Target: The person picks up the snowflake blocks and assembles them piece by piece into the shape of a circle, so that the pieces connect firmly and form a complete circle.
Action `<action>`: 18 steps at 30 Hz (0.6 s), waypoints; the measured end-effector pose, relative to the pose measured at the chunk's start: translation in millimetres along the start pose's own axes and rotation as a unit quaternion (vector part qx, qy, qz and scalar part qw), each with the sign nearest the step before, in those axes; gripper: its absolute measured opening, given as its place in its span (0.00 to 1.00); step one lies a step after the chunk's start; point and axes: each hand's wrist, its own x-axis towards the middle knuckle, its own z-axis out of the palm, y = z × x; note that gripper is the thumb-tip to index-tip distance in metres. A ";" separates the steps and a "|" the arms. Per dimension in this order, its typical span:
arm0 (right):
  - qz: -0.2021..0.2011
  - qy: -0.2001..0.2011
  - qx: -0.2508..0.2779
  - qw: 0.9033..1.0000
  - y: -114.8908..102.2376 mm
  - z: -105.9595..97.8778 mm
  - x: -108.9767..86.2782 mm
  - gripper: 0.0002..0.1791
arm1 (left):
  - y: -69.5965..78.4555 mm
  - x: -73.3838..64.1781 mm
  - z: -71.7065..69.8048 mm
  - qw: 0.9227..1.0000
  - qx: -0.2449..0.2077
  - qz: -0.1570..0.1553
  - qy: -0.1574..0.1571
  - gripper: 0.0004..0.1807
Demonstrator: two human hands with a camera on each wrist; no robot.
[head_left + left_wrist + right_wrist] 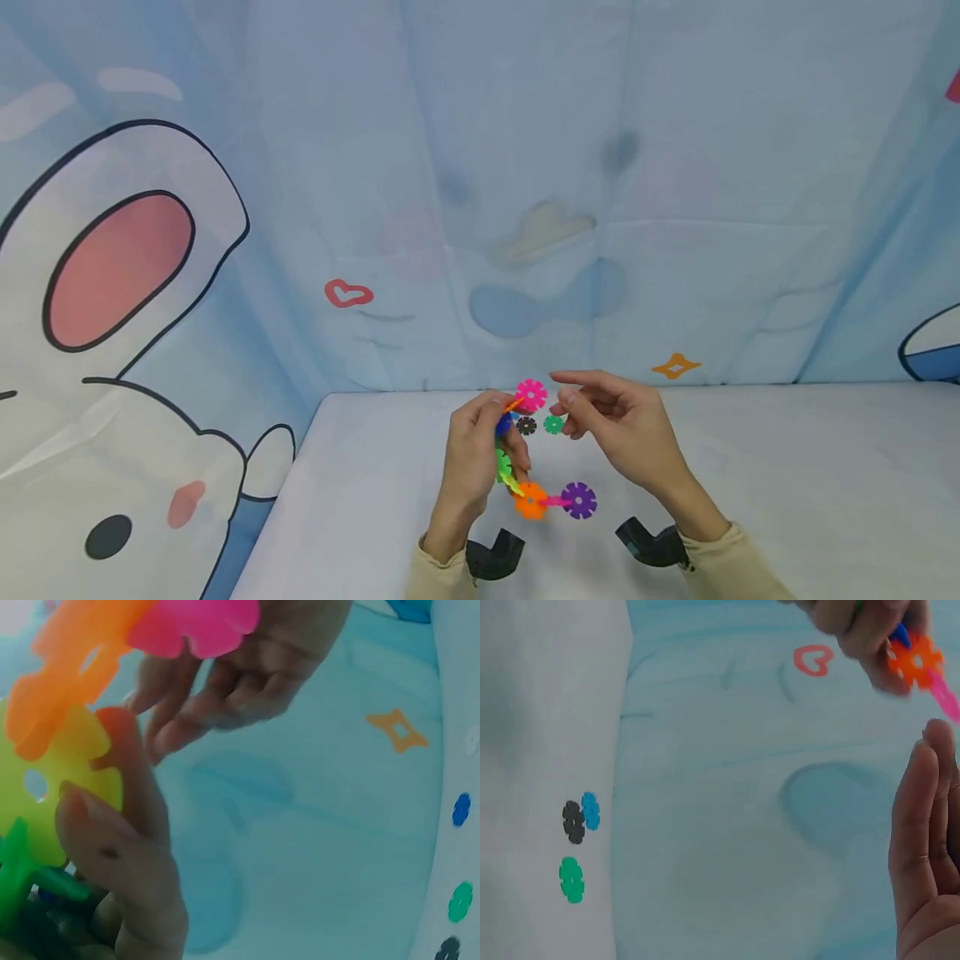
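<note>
My left hand (474, 446) grips a chain of slotted plastic flower discs, fitted edge to edge. At its top end stands a pink disc (531, 396), joined to an orange disc (71, 667). A yellow disc (67, 780) lies under the left thumb in the left wrist view. Lower down, the chain runs through another orange disc (531, 502) to a purple disc (579, 501) hanging at the other end. Part of the chain is hidden by the left palm. My right hand (626, 425), fingers relaxed and holding nothing visible, is just right of the pink disc.
Loose discs lie on the white table (360, 492) beyond the hands: a black disc (527, 426), a green disc (553, 425) and a blue disc (590, 811). A light blue printed curtain (420, 167) rises behind the table's far edge. Black straps (495, 557) are at both wrists.
</note>
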 end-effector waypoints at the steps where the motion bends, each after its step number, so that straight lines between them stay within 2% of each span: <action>1: 0.012 -0.001 -0.010 1.000 3.5 -0.8 0.8 0.13 | 0.5 0.5 -3.9 1.000 -0.008 0.004 0.013 0.21; 4: 0.053 -0.013 -0.061 0.997 19.5 0.6 3.6 0.13 | 1.3 2.4 -14.6 0.998 -0.022 0.017 0.054 0.21; 6: 0.076 -0.032 -0.112 0.990 34.2 6.2 5.2 0.14 | 0.9 3.2 -20.0 0.997 -0.025 0.023 0.074 0.21; 10: 0.095 -0.111 -0.210 0.967 65.5 25.9 7.9 0.19 | -1.6 4.0 -24.4 0.995 -0.031 0.022 0.089 0.21; 14: 0.072 -0.185 -0.252 0.947 89.3 49.6 18.9 0.23 | -4.4 5.5 -24.0 0.994 -0.057 0.015 0.089 0.18; 18: 0.039 -0.223 -0.281 0.933 104.1 67.5 31.5 0.23 | -6.5 7.4 -23.0 0.993 -0.084 0.010 0.081 0.15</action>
